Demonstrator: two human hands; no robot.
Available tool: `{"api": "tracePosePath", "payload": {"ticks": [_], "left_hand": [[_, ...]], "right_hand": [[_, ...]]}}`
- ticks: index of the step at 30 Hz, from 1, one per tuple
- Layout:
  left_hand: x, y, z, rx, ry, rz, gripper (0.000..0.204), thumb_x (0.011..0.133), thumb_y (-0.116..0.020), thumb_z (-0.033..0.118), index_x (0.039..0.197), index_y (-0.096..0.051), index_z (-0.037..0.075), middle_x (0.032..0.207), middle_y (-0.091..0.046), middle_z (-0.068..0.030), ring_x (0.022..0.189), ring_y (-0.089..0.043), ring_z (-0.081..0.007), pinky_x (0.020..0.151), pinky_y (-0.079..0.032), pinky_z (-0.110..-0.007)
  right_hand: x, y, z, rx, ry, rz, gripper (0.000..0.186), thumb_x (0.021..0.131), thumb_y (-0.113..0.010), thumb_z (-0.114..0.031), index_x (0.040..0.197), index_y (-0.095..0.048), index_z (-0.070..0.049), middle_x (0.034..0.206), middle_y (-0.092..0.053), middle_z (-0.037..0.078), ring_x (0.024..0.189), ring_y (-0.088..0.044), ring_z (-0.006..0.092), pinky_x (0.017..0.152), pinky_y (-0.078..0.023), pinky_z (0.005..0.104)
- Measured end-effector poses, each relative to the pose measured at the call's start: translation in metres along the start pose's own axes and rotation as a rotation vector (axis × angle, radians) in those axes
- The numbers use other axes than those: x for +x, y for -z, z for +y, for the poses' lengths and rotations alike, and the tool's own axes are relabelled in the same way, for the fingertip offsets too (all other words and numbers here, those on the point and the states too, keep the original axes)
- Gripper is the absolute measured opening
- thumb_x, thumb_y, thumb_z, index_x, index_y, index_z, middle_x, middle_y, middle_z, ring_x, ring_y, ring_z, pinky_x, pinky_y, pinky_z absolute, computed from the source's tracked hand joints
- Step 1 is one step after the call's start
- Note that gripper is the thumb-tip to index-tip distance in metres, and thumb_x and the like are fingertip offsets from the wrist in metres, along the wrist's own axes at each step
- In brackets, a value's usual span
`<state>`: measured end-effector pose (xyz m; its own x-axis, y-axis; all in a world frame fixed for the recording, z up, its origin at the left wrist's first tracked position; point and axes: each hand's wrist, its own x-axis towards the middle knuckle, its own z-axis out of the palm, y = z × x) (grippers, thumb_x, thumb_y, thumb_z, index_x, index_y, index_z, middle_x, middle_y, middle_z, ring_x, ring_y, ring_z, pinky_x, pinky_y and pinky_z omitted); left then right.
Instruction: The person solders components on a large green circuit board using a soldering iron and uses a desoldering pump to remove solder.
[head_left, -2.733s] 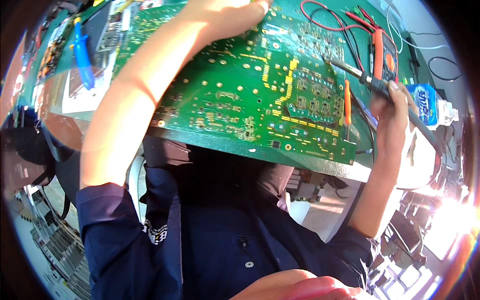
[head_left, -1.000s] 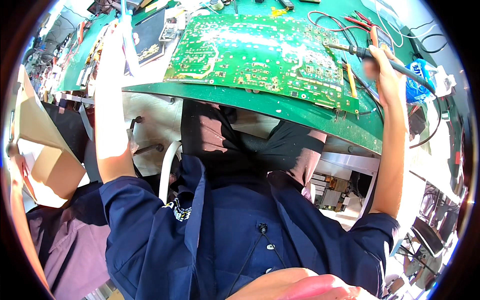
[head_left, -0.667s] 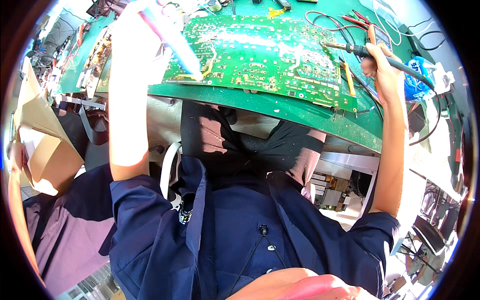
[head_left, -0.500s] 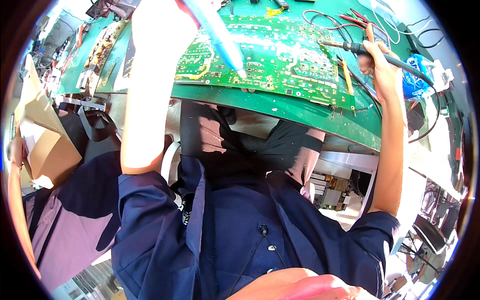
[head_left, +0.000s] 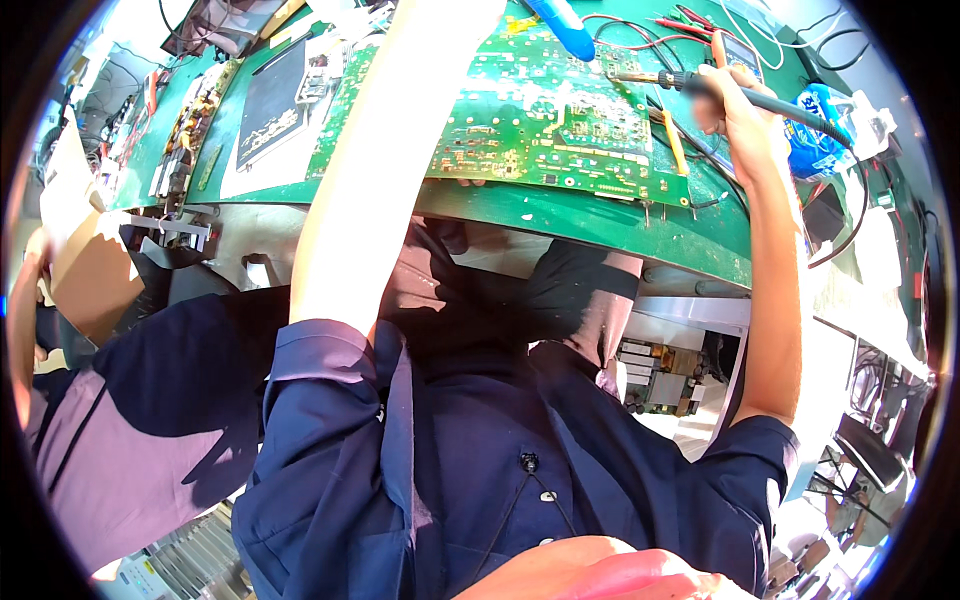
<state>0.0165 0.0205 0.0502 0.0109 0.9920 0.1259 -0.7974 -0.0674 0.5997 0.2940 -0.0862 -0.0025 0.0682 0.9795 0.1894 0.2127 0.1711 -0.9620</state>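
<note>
Work on the board looks under way; how much is done or left, I can't tell. One board lies on the counter. The right hand grips one iron, tip at the board's far right part. One blue tool points there too; the left hand, its grip cut off, I can't judge. One meter sits right of the board.

An electronics workshop: a green bench across the upper frame bears a big circuit board; at upper right are a soldering iron, a meter and red leads, at upper left a strip of parts, at lower left stacked units.
</note>
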Motion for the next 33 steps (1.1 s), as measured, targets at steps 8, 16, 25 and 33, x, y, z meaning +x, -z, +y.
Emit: {"api": "tracePosePath", "payload": {"ticks": [8,16,25,33], "left_hand": [[-0.004,0.005,-0.026,0.193,-0.242,-0.161,0.038,0.106,-0.054,0.043,0.101,-0.047,0.006,0.081,-0.055,-0.0063,0.069,-0.06,-0.02,0.066,-0.055,-0.038],[-0.007,0.007,-0.026,0.239,-0.302,-0.157,0.034,0.106,-0.054,0.039,0.103,-0.044,0.006,0.083,-0.055,-0.0064,0.068,-0.059,-0.0175,0.067,-0.055,-0.038],[-0.007,0.01,-0.031,0.242,-0.302,-0.194,0.035,0.106,-0.053,0.039,0.105,-0.042,0.006,0.084,-0.055,-0.0068,0.068,-0.059,-0.0184,0.067,-0.055,-0.038],[-0.003,0.011,-0.038,0.27,-0.366,-0.192,0.038,0.107,-0.051,0.042,0.111,-0.036,0.008,0.085,-0.053,-0.0074,0.068,-0.058,-0.018,0.065,-0.055,-0.037]], "right_hand": [[-0.001,0.0,-0.003,-0.021,-0.019,-0.002,0.028,0.092,-0.068,-0.03,0.086,-0.07,-0.002,0.071,-0.069,0.006,0.061,-0.064,0.0097,0.06,-0.051,0.0234],[-0.003,0.0,-0.004,-0.029,-0.007,0.004,0.027,0.093,-0.068,-0.029,0.088,-0.07,-0.003,0.071,-0.069,0.006,0.062,-0.064,0.009,0.06,-0.051,0.023],[0.0,0.003,-0.001,-0.01,0.015,-0.031,0.026,0.093,-0.068,-0.029,0.087,-0.07,-0.003,0.071,-0.069,0.005,0.062,-0.064,0.0083,0.061,-0.051,0.0224],[0.001,0.005,0.003,-0.006,0.015,-0.029,0.027,0.094,-0.067,-0.03,0.09,-0.07,-0.003,0.072,-0.07,0.005,0.064,-0.063,0.0082,0.062,-0.05,0.0229]]}}
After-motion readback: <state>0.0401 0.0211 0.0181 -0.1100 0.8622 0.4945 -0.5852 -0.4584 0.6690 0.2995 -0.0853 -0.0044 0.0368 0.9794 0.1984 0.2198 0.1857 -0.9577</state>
